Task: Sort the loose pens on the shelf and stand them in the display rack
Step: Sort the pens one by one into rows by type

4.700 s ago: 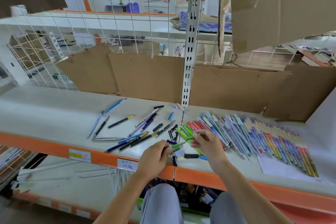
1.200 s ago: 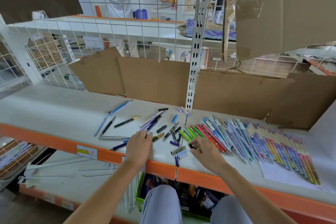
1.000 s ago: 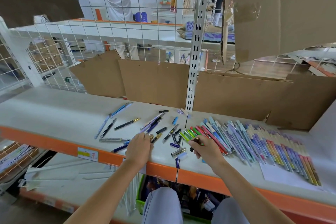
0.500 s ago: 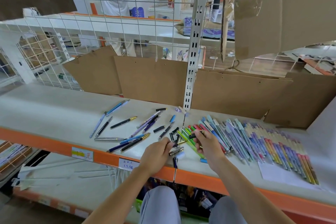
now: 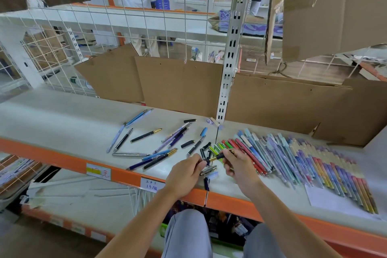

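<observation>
**A:** Where did things stand with the hands?

**B:** Both hovered low over the front of the shelf. The left hand had its fingers curled, pinching one end of a black-and-gold pen; the right hand pinched the other end between thumb and fingertips. It looked as though the person was capping or joining the two halves.

**A:** And the rest of the pens?

**B:** The loose pens lay scattered to the left, crossing one another, with several small caps among them. The sorted row lay fanned flat to the right. No display rack could be seen.

**A:** What might have gone wrong?

**B:** A slipped pinch could have dropped a piece off the orange front edge; a short blue pen already lay right at that lip, beside a silver pen. The right forearm hung just above the near ends of the row, so a careless sweep could have disordered it. Mismatching a cap to the wrong barrel seemed likely too.
</observation>
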